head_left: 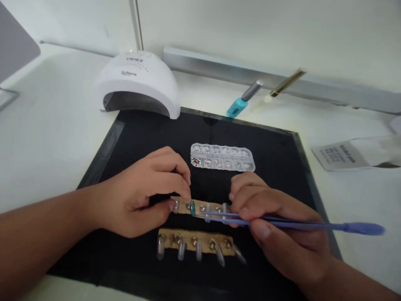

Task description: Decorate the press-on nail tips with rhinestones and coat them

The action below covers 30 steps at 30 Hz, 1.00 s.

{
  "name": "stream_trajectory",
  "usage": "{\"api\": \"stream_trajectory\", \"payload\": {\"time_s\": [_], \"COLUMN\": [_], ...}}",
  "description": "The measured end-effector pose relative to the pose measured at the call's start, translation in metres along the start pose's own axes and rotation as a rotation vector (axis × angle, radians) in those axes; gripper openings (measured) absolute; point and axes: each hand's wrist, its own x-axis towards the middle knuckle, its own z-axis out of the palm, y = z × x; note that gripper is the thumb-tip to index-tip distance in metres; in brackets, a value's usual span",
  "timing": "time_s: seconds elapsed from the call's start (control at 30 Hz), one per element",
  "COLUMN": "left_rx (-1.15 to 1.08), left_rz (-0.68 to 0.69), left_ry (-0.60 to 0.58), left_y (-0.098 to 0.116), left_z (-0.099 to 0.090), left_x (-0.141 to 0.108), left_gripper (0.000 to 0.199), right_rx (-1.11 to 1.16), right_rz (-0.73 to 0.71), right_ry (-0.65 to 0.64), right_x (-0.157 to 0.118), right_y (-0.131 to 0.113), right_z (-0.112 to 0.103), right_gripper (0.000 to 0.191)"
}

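My right hand (278, 205) is squeezing the blue tweezers (300, 225), tips at the shiny teal nail (192, 208) near the brown strip's (182, 205) left end. My left hand (150, 188) is pinching that end.

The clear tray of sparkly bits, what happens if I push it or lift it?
The clear tray probably won't roll: it's flat, so it would likely slide on the black mat. It looks shallow and plastic, so it may feel light. Tilting might shift the tiny sparkly bits; I can't tell if there's a lid.
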Motion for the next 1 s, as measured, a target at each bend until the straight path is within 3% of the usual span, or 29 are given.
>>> {"api": "stream_trajectory", "payload": {"time_s": [1.0], "left_rx": [0.106], "left_rz": [0.038], "left_ry": [-0.16], "left_y": [0.0075], "left_z": [-0.0013], "left_x": [0.0008], "left_gripper": [0.026], "right_rx": [-0.047], "right_rz": [0.104], "right_ry": [0.011], "right_x": [-0.0066], "right_y": [-0.0035], "right_z": [0.0006], "right_gripper": [0.009]}}
